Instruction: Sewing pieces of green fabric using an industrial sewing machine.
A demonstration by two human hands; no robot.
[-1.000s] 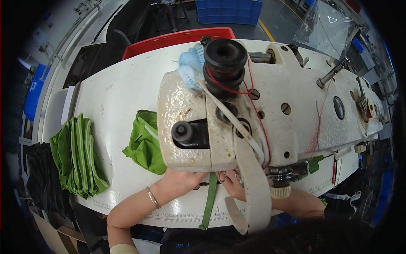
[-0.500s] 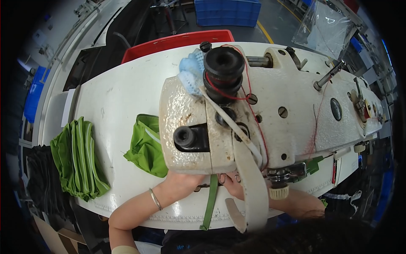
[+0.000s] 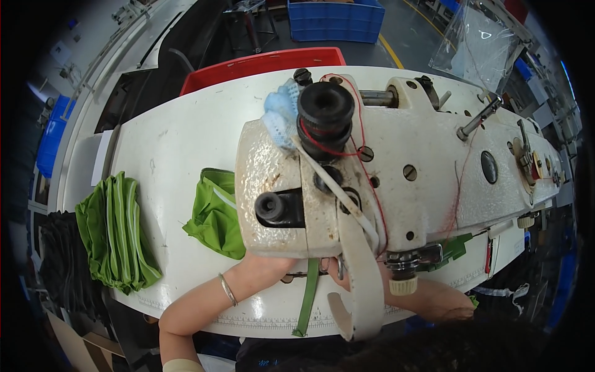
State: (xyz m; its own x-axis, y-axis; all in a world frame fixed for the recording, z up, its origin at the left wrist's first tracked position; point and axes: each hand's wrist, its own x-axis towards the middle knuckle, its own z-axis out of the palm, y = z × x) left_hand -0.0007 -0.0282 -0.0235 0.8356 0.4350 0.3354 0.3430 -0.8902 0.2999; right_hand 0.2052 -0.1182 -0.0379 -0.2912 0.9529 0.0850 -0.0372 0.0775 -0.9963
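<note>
A white sewing machine head (image 3: pixel 427 192), threaded with red thread, fills the centre, with a blue mesh cloth (image 3: pixel 280 108) by its black knobs. My left hand (image 3: pixel 266 273), bracelet at the wrist, reaches beneath the left end of the head, fingers hidden. Beside it a narrow green strip (image 3: pixel 307 297) hangs down the tabletop. My right hand (image 3: pixel 336 274) is under the head too, mostly behind a curved white strap (image 3: pixel 365 304); its fingers are too hidden to read. Left of the head lies crumpled green fabric (image 3: pixel 214 217) with a white stripe.
Green pieces with white piping (image 3: pixel 118 235) and black fabric (image 3: pixel 62 260) are stacked on the left of the white table (image 3: pixel 155 142). Beyond it are a red bin (image 3: pixel 260 57), a blue crate (image 3: pixel 334 23) and a stool. A red-handled tool (image 3: pixel 489 254) lies at right.
The machine and table appear slightly lower in the picture as the camera's view shifts. My hands stay beneath the machine head, with only slight movement visible.
</note>
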